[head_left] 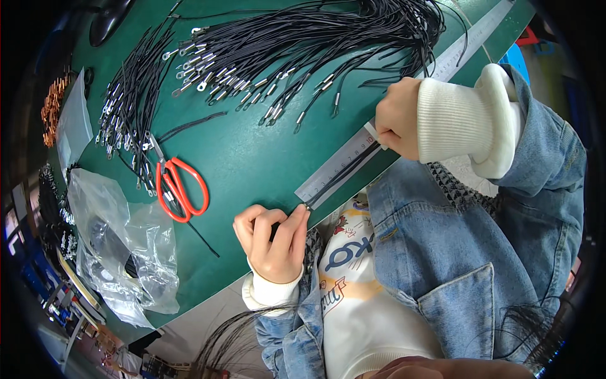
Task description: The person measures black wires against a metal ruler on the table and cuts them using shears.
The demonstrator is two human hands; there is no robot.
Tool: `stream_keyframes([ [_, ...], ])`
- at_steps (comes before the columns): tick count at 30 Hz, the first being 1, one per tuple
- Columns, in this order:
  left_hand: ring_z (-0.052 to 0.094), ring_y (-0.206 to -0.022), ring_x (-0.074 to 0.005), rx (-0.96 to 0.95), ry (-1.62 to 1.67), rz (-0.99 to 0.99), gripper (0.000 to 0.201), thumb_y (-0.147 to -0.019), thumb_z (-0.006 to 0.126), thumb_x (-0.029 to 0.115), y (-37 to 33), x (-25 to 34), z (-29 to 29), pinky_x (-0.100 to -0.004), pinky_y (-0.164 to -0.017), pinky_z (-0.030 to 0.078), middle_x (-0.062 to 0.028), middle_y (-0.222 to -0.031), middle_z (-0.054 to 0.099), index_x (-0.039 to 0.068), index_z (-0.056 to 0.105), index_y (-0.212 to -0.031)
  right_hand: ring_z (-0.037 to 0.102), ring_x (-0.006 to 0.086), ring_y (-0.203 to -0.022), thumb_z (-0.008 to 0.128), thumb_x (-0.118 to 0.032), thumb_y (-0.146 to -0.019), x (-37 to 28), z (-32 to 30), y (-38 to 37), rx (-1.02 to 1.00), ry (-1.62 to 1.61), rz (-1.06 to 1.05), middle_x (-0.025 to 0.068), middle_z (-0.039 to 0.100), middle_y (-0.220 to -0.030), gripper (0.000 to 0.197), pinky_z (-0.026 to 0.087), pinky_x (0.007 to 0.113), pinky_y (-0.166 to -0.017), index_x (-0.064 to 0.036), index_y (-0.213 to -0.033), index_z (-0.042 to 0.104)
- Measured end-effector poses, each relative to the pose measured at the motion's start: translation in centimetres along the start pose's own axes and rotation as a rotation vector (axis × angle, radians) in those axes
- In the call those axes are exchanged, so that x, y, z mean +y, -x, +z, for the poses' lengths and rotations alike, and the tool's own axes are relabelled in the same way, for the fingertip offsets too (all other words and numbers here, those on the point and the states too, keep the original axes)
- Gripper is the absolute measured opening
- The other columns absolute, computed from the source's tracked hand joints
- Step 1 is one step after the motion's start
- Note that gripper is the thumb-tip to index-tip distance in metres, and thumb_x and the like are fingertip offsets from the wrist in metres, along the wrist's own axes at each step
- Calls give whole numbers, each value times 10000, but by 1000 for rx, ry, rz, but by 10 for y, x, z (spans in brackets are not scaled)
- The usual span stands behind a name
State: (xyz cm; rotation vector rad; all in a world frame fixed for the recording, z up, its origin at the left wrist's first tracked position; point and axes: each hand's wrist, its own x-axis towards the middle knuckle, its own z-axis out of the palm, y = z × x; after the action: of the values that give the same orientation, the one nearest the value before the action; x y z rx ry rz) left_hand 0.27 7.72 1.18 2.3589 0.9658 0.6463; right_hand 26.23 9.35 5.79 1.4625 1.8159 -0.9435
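A steel ruler [324,181] lies slantwise across the green table, from near my left hand up to the far right. Along its near part a thin black cable [347,172] is stretched out. My left hand [273,243] pinches the cable's end between thumb and fingertip, at the ruler's near end. Farther along, my right hand [398,120] is closed in a fist over the ruler, with the cable running into it. What lies under that fist is hidden. Beyond both hands spreads a large bundle of black cables [303,44] with metal ring terminals.
Red-handled scissors [183,189] rest on the green tabletop [246,164], left of centre. Behind them lies a second bundle of black cables [136,88]. Clear plastic bags [151,252] and coppery parts [55,107] sit at the left. The table's front edge runs close to my body.
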Motion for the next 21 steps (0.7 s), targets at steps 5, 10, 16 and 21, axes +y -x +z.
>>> stream_keyframes([
  [5, 472, -768, -222, 12, 24, 71, 267, -593, 762, 34, 0, -4, 3, -343, -667, 356, -16, -773, 529, 68, 692, -847, 633, 311, -645, 545, -99, -722, 6, 12, 14, 191, -168, -28, 162, 627, -653, 149, 520, 364, -603, -7, -673, 653],
  [10, 473, -761, -244, 27, -2, 52, 239, -594, 767, -23, 0, 0, 1, -338, -677, 389, -41, -746, 525, 49, 680, -805, 587, 303, -593, 546, -71, -684, 5, 13, 14, 295, -205, -61, 133, 596, -606, 119, 482, 367, -586, -3, -614, 614],
  [16, 539, -767, -255, 99, 0, -3, 217, -642, 742, 1, -13, -10, -16, -350, -719, 433, -82, -793, 588, 22, 650, -838, 608, 297, -605, 551, -67, -685, 10, 15, 7, 262, -241, -90, 114, 626, -630, 117, 490, 357, -579, -24, -624, 641],
  [21, 554, -724, -223, 177, -503, -143, 305, -725, 705, 5, -40, -59, -62, -316, -678, 444, -93, -814, 594, -4, 635, -1022, 602, 318, -632, 550, -87, -701, 6, 16, 9, 350, -238, -57, 136, 616, -643, 128, 488, 372, -604, -18, -624, 625],
])
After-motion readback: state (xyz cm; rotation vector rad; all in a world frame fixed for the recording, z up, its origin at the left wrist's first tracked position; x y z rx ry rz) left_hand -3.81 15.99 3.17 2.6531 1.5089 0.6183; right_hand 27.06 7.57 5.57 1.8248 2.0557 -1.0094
